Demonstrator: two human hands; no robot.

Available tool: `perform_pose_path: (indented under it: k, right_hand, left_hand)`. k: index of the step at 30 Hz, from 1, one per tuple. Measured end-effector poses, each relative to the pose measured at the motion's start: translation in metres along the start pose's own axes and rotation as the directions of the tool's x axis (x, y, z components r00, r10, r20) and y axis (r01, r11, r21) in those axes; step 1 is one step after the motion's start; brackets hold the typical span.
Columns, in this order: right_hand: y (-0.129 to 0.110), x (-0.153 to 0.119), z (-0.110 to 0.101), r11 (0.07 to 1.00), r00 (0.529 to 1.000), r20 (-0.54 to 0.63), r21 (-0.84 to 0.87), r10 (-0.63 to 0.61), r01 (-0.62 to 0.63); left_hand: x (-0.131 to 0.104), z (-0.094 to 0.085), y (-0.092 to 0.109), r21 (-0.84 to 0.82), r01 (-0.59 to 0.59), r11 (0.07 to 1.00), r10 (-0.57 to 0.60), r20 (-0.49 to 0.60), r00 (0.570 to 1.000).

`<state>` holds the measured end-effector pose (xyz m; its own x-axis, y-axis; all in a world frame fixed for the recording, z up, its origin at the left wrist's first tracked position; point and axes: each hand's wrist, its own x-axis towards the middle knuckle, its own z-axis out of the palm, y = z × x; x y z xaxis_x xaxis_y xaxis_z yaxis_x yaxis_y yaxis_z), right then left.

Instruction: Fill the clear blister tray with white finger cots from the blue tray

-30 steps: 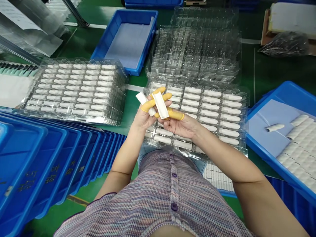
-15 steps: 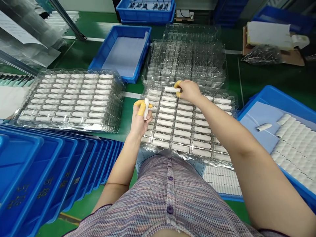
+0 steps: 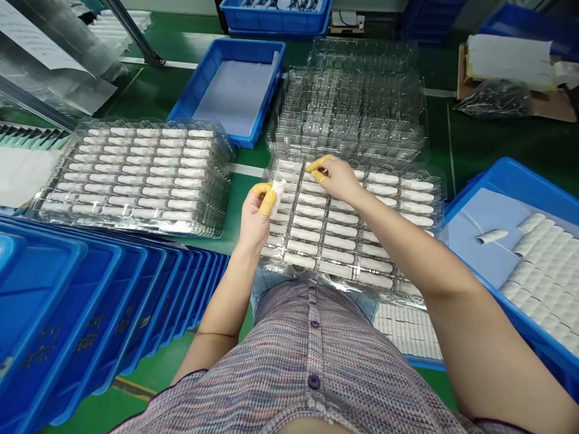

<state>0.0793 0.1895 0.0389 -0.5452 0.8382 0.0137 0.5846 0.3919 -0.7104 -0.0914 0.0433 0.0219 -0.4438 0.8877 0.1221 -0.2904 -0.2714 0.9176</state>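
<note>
A clear plastic tray with rows of white cylindrical pieces lies in front of me. Over its left side my left hand, with yellow finger covers, is closed on a white piece tilted upright. At the tray's back rows my right hand, also with yellow finger covers, has thumb and forefinger apart, with nothing seen between them. A white piece lies in the slot partly under its fingertips.
Filled clear trays are stacked on the left, nested clear trays behind. A blue bin of white pieces stands right, a cloth-lined blue bin at the back. Blue bins line the lower left.
My right hand has lowered its white piece into the back of the tray and its fingers have parted. The white piece in my left hand has turned slightly. The whole view has shifted a little.
</note>
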Motion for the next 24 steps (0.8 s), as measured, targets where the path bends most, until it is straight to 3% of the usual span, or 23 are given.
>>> perform_pose_path:
  k: [1, 2, 4, 6, 9, 12, 15, 17, 19, 24]
  right_hand:
    - [-0.009, -0.013, 0.004, 0.971, 0.995, 0.085, 0.228, 0.055, -0.074]
    - [-0.018, -0.025, 0.008, 0.885, 0.975, 0.204, 0.432, 0.089, -0.171]
    - [-0.033, -0.05, 0.013, 0.654, 0.912, 0.403, 0.671, 0.073, -0.349]
    - [-0.044, -0.068, 0.015, 0.473, 0.878, 0.476, 0.764, 0.046, -0.438]
    - [-0.049, -0.081, 0.015, 0.316, 0.869, 0.492, 0.817, 0.053, -0.482]
    - [-0.048, -0.085, 0.018, 0.299, 0.909, 0.412, 0.862, 0.057, -0.41]
    - [-0.049, -0.09, 0.025, 0.439, 0.978, 0.2, 0.875, 0.058, -0.205]
    - [-0.051, -0.095, 0.028, 0.481, 0.99, 0.135, 0.866, 0.038, -0.136]
    - [-0.054, -0.1, 0.028, 0.404, 0.983, 0.18, 0.898, 0.028, -0.176]
    - [-0.059, -0.104, 0.025, 0.049, 0.917, 0.396, 0.916, 0.05, -0.398]
  left_hand:
    - [0.0, 0.0, 0.0, -0.023, 0.015, 1.0, -0.014, 0.021, 1.0]
    - [-0.001, 0.0, 0.0, -0.055, 0.037, 0.998, -0.035, 0.043, 0.998]
    - [-0.001, 0.002, 0.0, -0.115, 0.083, 0.99, -0.076, 0.068, 0.995]
    - [-0.002, 0.005, 0.002, -0.148, 0.118, 0.982, -0.107, 0.079, 0.991]
    - [-0.005, 0.008, 0.004, -0.141, 0.14, 0.98, -0.123, 0.123, 0.985]
    - [-0.008, 0.013, 0.006, -0.097, 0.079, 0.992, -0.064, 0.157, 0.985]
    - [-0.011, 0.018, 0.007, -0.036, 0.027, 0.999, -0.02, 0.191, 0.981]
    - [-0.012, 0.02, 0.009, -0.026, 0.058, 0.998, -0.052, 0.198, 0.979]
    - [-0.012, 0.021, 0.012, -0.053, 0.136, 0.989, -0.124, 0.188, 0.974]
    - [-0.011, 0.017, 0.024, -0.195, 0.374, 0.907, -0.331, 0.22, 0.918]
